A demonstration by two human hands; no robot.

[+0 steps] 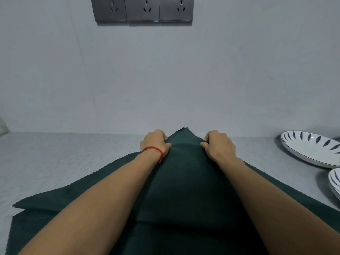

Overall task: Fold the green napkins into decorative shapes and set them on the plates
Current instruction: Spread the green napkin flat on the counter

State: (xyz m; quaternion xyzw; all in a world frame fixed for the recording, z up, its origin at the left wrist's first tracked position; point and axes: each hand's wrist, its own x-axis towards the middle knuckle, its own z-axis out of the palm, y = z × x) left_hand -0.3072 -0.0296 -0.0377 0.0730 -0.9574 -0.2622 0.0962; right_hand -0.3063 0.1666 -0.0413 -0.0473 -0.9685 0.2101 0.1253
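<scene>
A dark green napkin point(184, 181) with zigzag edges lies spread on the grey counter point(64, 162), its far corner pointing at the wall. My left hand point(155, 143), with a red cord at the wrist, pinches the napkin's left edge near that far corner. My right hand point(218, 145) pinches the right edge at the same height. The cloth between them is lifted into a slight ridge. More green cloth shows under the napkin at the lower left point(36, 223). A white plate with dark blue leaf marks point(311, 149) sits at the right. A second such plate point(335, 181) is cut off by the frame edge.
The pale wall rises straight behind the counter, close to the napkin's far corner. A row of three grey wall sockets point(143, 10) is high on the wall. Bare grey counter stretches to the left of the napkin.
</scene>
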